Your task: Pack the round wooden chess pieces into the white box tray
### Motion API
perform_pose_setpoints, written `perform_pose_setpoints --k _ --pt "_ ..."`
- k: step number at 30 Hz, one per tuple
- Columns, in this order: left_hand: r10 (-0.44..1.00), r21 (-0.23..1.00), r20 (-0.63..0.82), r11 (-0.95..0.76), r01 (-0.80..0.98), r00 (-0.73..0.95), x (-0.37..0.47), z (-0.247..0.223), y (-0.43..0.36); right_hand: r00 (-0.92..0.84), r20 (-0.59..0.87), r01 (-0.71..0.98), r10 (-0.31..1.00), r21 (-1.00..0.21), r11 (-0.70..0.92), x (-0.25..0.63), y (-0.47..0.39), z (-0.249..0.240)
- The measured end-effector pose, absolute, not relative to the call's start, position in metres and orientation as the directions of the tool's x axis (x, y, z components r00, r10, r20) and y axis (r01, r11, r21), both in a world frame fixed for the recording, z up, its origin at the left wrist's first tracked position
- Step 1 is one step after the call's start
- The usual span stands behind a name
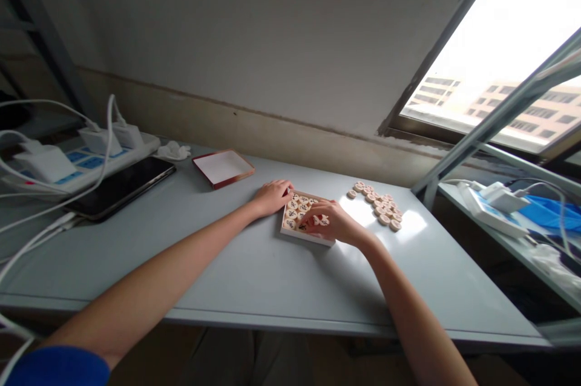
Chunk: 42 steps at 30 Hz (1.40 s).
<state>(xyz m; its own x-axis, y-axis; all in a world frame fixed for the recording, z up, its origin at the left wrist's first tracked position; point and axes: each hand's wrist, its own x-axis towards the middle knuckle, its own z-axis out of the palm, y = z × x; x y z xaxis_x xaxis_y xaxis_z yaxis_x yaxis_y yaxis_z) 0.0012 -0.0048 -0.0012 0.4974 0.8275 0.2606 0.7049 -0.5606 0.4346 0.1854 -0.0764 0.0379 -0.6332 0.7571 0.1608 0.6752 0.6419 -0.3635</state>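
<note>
A shallow white-walled box (308, 237) sits on the desk with round wooden Chinese chess pieces (292, 215) laid in it, marked with dark characters. My left hand (273, 197) holds the box at its far left corner, fingers bent over the rim. Above the right part of the box is my right hand (338, 221), its fingers curled down and closed at a piece among the others. The palm and fingers hide part of the box's right side. To the right, a loose cluster of more wooden pieces (384, 209) lies on the desk.
A red-edged box lid (224, 169) lies inside up near the wall. Farther left are a black phone (122, 187), a power strip (140, 147) with chargers and white cables, and crumpled white tissue (173, 150). The grey desk (254, 289) ends at a metal frame (431, 192) on the right.
</note>
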Motion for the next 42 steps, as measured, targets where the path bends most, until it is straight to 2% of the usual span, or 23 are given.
perform_pose_setpoints --k 5,9,11,14,16,19,22,24,27,29,30,32,33,36,39,42 --pt "0.829 0.439 0.254 -0.557 0.705 0.498 0.000 0.000 -0.005 -0.502 0.227 0.775 0.834 -0.309 0.551 0.186 -0.076 0.033" --pt "0.834 0.440 0.248 -0.550 0.709 0.493 0.000 0.000 -0.006 -0.585 0.155 0.728 0.796 -0.331 0.600 0.189 -0.075 0.036" --pt "0.833 0.436 0.249 -0.553 0.710 0.495 0.000 0.000 -0.006 -0.526 0.207 0.768 0.825 -0.302 0.565 0.197 -0.070 0.036" --pt "0.833 0.430 0.249 -0.552 0.714 0.494 0.001 0.000 -0.006 -0.262 0.436 0.927 0.861 -0.134 0.350 0.223 -0.058 0.030" --pt "0.834 0.430 0.249 -0.551 0.716 0.492 0.001 0.000 -0.006 -0.106 0.507 0.989 0.856 -0.036 0.143 0.246 -0.048 0.022" --pt "0.832 0.433 0.247 -0.554 0.711 0.497 0.001 0.000 -0.006 -0.007 0.437 0.999 0.899 0.031 -0.007 0.275 -0.037 0.007" --pt "0.821 0.428 0.251 -0.570 0.702 0.513 0.000 -0.001 -0.005 0.003 0.360 0.998 0.933 0.055 -0.024 0.289 -0.032 0.000" --pt "0.814 0.424 0.253 -0.579 0.697 0.522 0.000 -0.002 -0.004 -0.023 0.360 0.998 0.933 0.057 0.002 0.290 -0.034 0.003" --pt "0.807 0.422 0.257 -0.588 0.690 0.531 0.000 -0.002 -0.003 -0.069 0.370 0.995 0.927 -0.039 0.089 0.280 -0.042 0.017" --pt "0.803 0.420 0.262 -0.594 0.686 0.535 -0.001 -0.002 -0.003 -0.169 0.310 0.943 0.936 -0.224 0.244 0.268 -0.050 0.031" --pt "0.802 0.419 0.265 -0.596 0.685 0.536 -0.001 -0.002 -0.003 -0.272 0.248 0.870 0.930 -0.349 0.348 0.260 -0.054 0.038" --pt "0.800 0.420 0.268 -0.598 0.682 0.537 -0.001 -0.002 -0.004 -0.502 0.125 0.681 0.856 -0.553 0.480 0.243 -0.063 0.049" --pt "0.799 0.421 0.268 -0.599 0.681 0.538 -0.001 -0.002 -0.004 -0.581 0.093 0.615 0.808 -0.601 0.511 0.235 -0.066 0.053" --pt "0.798 0.420 0.265 -0.601 0.680 0.541 -0.002 0.000 -0.005 -0.665 0.034 0.580 0.746 -0.606 0.544 0.217 -0.073 0.057" --pt "0.801 0.418 0.261 -0.596 0.685 0.538 -0.002 0.001 -0.006 -0.668 -0.039 0.622 0.743 -0.576 0.530 0.211 -0.075 0.054" --pt "0.800 0.416 0.263 -0.598 0.685 0.539 -0.001 0.001 -0.006 -0.646 -0.049 0.642 0.762 -0.575 0.508 0.212 -0.074 0.051"
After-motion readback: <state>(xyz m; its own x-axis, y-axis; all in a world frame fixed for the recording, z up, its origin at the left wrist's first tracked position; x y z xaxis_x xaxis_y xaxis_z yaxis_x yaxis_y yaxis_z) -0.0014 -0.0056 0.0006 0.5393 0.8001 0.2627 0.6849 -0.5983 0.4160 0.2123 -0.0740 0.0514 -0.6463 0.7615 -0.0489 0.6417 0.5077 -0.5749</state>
